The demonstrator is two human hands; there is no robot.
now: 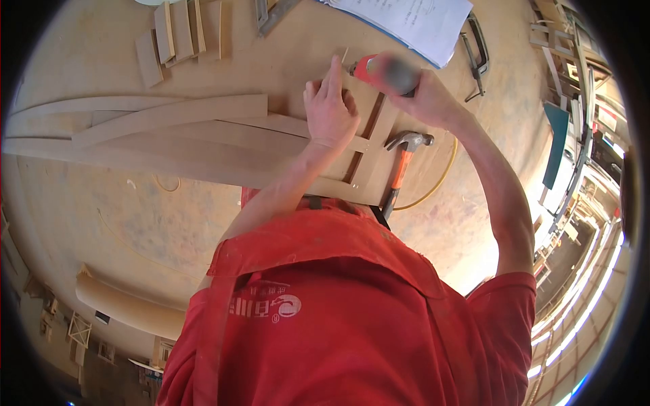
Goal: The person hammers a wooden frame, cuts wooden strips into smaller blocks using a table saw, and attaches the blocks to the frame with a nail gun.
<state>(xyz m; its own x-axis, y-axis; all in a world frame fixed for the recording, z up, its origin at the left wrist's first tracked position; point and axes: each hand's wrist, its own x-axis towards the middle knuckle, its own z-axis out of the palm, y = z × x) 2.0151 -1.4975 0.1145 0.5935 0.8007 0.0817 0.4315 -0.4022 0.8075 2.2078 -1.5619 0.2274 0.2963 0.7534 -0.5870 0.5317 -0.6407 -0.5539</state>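
My right hand [430, 101] grips a red and black power tool [379, 71], whose rear is blurred and whose metal tip points left. Close to that tip is my left hand [330, 111], its index finger stretched out and the other fingers partly curled, with no held object visible. A thin pale sliver [346, 53] shows beside the index fingertip. Beneath my hands lies a frame of flat wooden pieces [359, 143] with rectangular gaps. A claw hammer [402, 169] with an orange and black handle rests to the right of it.
Curved wooden strips [176, 115] extend left. Several short boards [179, 30] stand at the back left. Papers on a blue-edged board [413, 24] lie at the back, beside a clamp [476, 51]. A yellow hose [443, 177] curves past the hammer. Stacked material lines the far right.
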